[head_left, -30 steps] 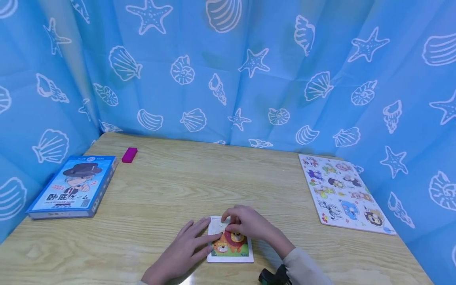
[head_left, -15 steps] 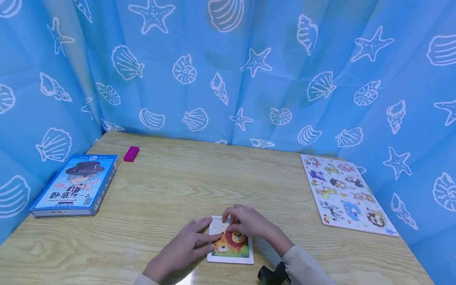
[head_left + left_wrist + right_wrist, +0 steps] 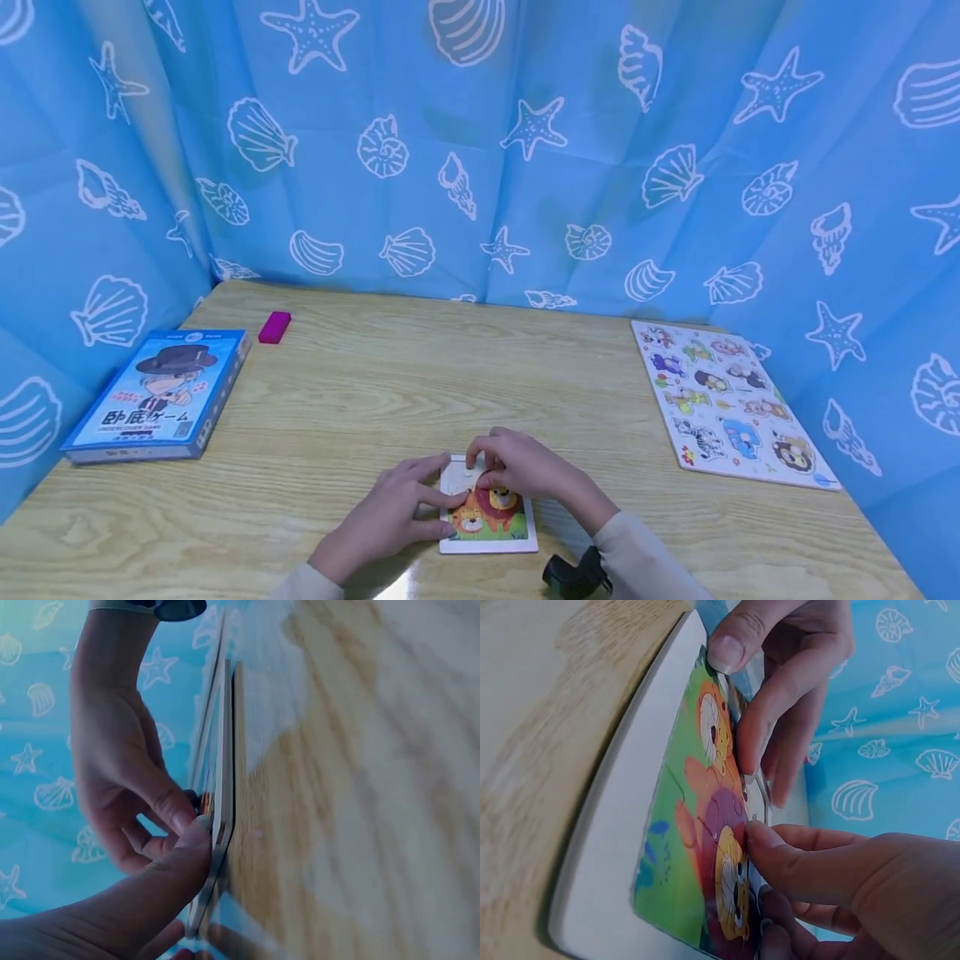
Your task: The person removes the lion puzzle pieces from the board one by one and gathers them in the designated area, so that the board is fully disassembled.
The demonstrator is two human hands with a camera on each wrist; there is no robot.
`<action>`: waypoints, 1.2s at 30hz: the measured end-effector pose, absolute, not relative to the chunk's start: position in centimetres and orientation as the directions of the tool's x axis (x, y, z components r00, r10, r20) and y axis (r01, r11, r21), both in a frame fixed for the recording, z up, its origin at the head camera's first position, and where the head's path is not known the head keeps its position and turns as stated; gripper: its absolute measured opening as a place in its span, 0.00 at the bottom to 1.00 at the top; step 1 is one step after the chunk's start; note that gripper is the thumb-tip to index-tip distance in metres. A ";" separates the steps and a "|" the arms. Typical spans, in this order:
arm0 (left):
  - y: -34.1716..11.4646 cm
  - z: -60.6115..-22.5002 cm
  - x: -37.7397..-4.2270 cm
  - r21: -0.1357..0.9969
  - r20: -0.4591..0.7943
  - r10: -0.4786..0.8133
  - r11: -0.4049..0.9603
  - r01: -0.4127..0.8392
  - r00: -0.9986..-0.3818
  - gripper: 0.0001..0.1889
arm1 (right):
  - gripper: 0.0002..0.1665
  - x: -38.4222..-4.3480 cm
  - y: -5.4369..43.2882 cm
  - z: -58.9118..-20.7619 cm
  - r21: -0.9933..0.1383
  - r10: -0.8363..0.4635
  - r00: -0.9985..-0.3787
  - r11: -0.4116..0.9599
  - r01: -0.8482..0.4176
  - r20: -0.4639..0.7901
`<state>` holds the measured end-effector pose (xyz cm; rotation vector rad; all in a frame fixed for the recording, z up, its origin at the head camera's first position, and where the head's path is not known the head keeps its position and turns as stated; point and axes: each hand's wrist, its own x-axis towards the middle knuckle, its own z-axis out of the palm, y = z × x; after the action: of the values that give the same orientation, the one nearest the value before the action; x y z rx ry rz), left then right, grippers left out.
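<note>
Nearest, two bare hands in pale sleeves meet over a small jigsaw puzzle [image 3: 487, 547], which lies flat near the front of a wooden table [image 3: 390, 375]. A black object [image 3: 573, 575] sits by the right wrist. The puzzle has a white rim around an orange cub and a maned lion on green grass; its far left part is pale.

The left hand [image 3: 397, 512] comes in from the left, fingers spread, its thumb on the near left rim and other fingertips touching further up. The right hand [image 3: 528, 467] arches over the far part, index finger bent and thumb touching down by the lion's mane; whether they pinch a loose piece, I cannot tell.

Seen edge-on from the left wrist, the puzzle is thin and straight, so it is probably light and stiff. Its printed face looks smooth and perhaps a little slippery. The rim seems the best hold, kept level, since tilting might spill pieces; a single piece would likely lift by its edges.

Further off to the right lies a white animal board [image 3: 731, 396]. To the left is a blue game box [image 3: 157, 387] and, beyond it, a magenta block [image 3: 274, 327]. Behind everything hangs a blue curtain [image 3: 337, 200] printed with white shells and starfish.
</note>
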<state>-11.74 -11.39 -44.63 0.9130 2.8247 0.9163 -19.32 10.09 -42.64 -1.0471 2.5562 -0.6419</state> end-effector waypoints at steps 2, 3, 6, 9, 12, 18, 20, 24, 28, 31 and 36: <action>-11.4 -44.8 -11.8 0.549 0.142 0.546 0.650 0.525 -0.825 0.19 | 0.10 -19.4 10.1 -42.6 -0.511 -0.722 -0.682 0.631 -0.584 -0.112; -11.4 -44.8 -11.8 0.549 0.144 0.547 0.649 0.526 -0.825 0.19 | 0.10 -19.4 10.1 -42.6 -0.511 -0.725 -0.680 0.629 -0.586 -0.111; -11.5 -45.0 -12.0 0.557 0.145 0.546 0.644 0.524 -0.825 0.20 | 0.11 -19.3 10.1 -42.5 -0.516 -0.730 -0.675 0.623 -0.588 -0.112; -11.6 -45.1 -12.0 0.560 0.148 0.545 0.642 0.524 -0.825 0.20 | 0.11 -19.2 9.9 -42.4 -0.516 -0.731 -0.673 0.622 -0.589 -0.114; -11.6 -45.2 -12.1 0.563 0.155 0.548 0.635 0.529 -0.822 0.20 | 0.11 -19.1 9.9 -42.3 -0.522 -0.730 -0.674 0.622 -0.584 -0.116; -11.6 -45.3 -12.2 0.573 0.162 0.552 0.623 0.533 -0.818 0.20 | 0.10 -19.1 9.9 -42.2 -0.557 -0.723 -0.681 0.615 -0.557 -0.116; -11.7 -45.3 -12.1 0.574 0.162 0.550 0.622 0.532 -0.819 0.20 | 0.10 -19.1 9.9 -42.3 -0.567 -0.715 -0.689 0.618 -0.545 -0.119; -11.7 -45.3 -12.1 0.581 0.157 0.549 0.621 0.526 -0.821 0.20 | 0.10 -19.0 9.9 -42.4 -0.577 -0.695 -0.708 0.633 -0.516 -0.129; -11.7 -45.4 -12.1 0.583 0.154 0.547 0.622 0.523 -0.823 0.20 | 0.10 -19.1 10.0 -42.5 -0.580 -0.692 -0.710 0.633 -0.512 -0.129; -11.7 -45.3 -12.1 0.585 0.155 0.547 0.621 0.522 -0.823 0.20 | 0.10 -19.2 10.0 -42.7 -0.582 -0.702 -0.701 0.624 -0.521 -0.125; -11.8 -45.3 -12.1 0.592 0.159 0.545 0.614 0.521 -0.823 0.20 | 0.13 -19.4 9.9 -42.8 -0.586 -0.689 -0.712 0.635 -0.503 -0.134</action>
<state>-12.11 -11.77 -45.26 0.9217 2.7893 1.0046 -19.38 9.94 -42.77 -0.9518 2.5119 -0.7478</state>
